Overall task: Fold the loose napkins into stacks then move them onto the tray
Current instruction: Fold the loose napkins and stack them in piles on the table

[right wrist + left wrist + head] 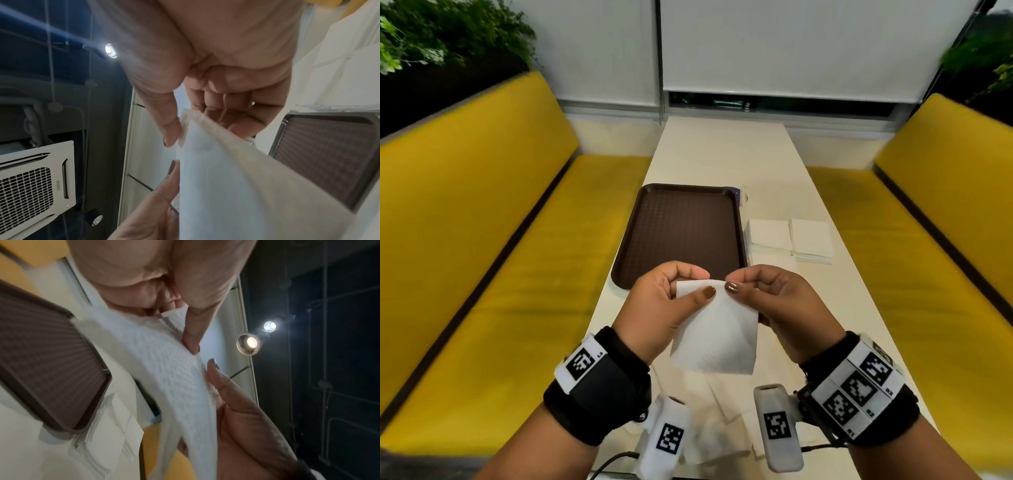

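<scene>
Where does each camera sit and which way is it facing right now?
Head: worn on the head, looking down the table; both hands pinch a napkin.
Left wrist: looks along the left hand, up toward ceiling lights.
Right wrist: looks along the right hand toward a ceiling vent.
Shared: all three show the napkin and the brown tray.

Cafeteria or fast-food dining booth.
Shown by yellow padded benches (493, 219) flanking a long white table (722, 154), a brown serving tray (681, 229), stacked napkins (791, 240), planters (431, 37).

Right hand (216, 68) pinching white napkin (236, 186), left thumb (156, 201) beside it, brown tray (333, 155) behind
</scene>
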Demonstrator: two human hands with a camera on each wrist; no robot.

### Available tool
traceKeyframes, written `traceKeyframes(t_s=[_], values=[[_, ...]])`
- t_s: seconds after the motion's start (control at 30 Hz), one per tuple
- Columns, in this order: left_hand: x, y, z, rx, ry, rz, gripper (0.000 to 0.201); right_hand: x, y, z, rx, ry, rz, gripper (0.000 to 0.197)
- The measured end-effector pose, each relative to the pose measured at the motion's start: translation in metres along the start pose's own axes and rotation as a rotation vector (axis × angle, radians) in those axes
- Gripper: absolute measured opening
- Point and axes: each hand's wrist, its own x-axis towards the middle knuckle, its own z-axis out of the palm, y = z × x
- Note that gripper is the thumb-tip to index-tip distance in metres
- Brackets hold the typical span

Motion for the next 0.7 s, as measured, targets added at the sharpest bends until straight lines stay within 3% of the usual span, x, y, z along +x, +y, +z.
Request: traceKeyframes(t_s=[0.27, 0.7], values=[[0.000, 0.004, 0.008, 0.113, 0.007, 0.043, 0.021, 0.005, 0.000, -0.018, -0.052, -0.026, -0.054, 0.008], [0.023, -0.003, 0.050, 0.022, 0.116, 0.006, 0.026, 0.023, 0.005, -0.072, -0.027, 0.023, -0.019, 0.012]])
